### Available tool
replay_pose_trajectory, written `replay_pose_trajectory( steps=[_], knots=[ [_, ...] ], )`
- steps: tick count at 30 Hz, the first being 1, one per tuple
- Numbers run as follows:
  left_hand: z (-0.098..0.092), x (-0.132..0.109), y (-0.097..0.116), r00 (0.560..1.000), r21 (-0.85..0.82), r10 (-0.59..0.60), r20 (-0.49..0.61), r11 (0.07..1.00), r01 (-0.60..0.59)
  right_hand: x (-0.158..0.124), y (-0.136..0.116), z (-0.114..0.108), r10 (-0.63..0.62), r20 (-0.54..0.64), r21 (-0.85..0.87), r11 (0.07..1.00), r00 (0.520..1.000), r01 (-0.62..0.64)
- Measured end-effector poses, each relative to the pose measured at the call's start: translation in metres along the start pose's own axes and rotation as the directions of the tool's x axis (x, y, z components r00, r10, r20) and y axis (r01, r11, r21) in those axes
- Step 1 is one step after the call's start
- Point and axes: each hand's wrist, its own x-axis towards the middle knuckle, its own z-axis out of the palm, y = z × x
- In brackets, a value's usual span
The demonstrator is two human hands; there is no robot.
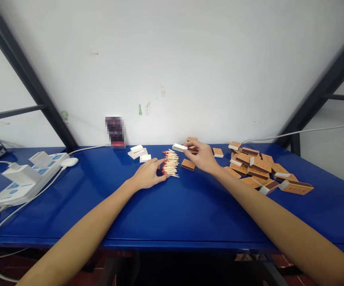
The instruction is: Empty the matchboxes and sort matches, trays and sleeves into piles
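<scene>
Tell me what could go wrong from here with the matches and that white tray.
1. The left hand touches the loose match pile at its edge; a nudge could scatter the sticks across the blue table.
2. The right hand pinches the white tray by one end, near the pile; it might slip and drop onto the matches.

The desk (172, 214) is seen from the head camera above its near edge, faced forward and down toward the white wall (172, 59).

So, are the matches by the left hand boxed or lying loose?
Loose: the matches lie in a bare heap on the blue table, outside any box, with the left hand touching them.
</scene>
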Motion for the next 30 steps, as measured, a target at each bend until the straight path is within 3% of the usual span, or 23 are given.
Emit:
replay_pose_trajectory(
  steps=[5,8,12,15,18,20,23,27,30],
  knots=[
    [0.000,-0.001,0.002,1.000,0.018,-0.006,0.015,1.000,0.006,0.010,0.013,-0.013,0.125,-0.142,0.013,0.992,0.982,-0.124],
    [-0.002,-0.002,0.005,0.998,-0.013,-0.012,-0.066,1.000,0.011,0.010,0.009,-0.014,0.128,-0.127,0.015,0.992,0.984,-0.127],
    [-0.010,-0.003,0.011,0.960,-0.002,0.105,-0.261,0.994,-0.109,-0.003,-0.019,-0.001,0.035,0.123,0.052,0.998,0.992,-0.042],
    [-0.016,-0.002,0.012,0.928,0.080,0.256,-0.272,0.967,-0.244,-0.012,-0.041,0.007,-0.065,0.359,0.161,0.987,0.931,0.006],
    [-0.020,-0.001,0.007,0.912,0.151,0.325,-0.251,0.944,-0.295,-0.013,-0.046,0.004,-0.058,0.384,0.211,0.977,0.922,-0.026],
    [-0.023,0.000,0.000,0.910,0.195,0.330,-0.250,0.938,-0.286,-0.010,-0.039,-0.002,-0.017,0.331,0.159,0.987,0.944,-0.038],
    [-0.031,-0.002,-0.013,0.927,0.183,0.278,-0.252,0.954,-0.237,-0.009,-0.019,-0.014,-0.001,0.250,-0.060,0.998,0.968,0.017],
    [-0.042,-0.005,-0.024,0.939,0.113,0.175,-0.295,0.983,-0.147,-0.014,0.005,-0.021,-0.021,0.353,-0.300,0.944,0.935,0.135],
    [-0.044,-0.007,-0.024,0.956,0.104,0.161,-0.246,0.985,-0.139,-0.017,0.015,-0.020,-0.002,0.435,-0.371,0.911,0.901,0.181]
  ],
)
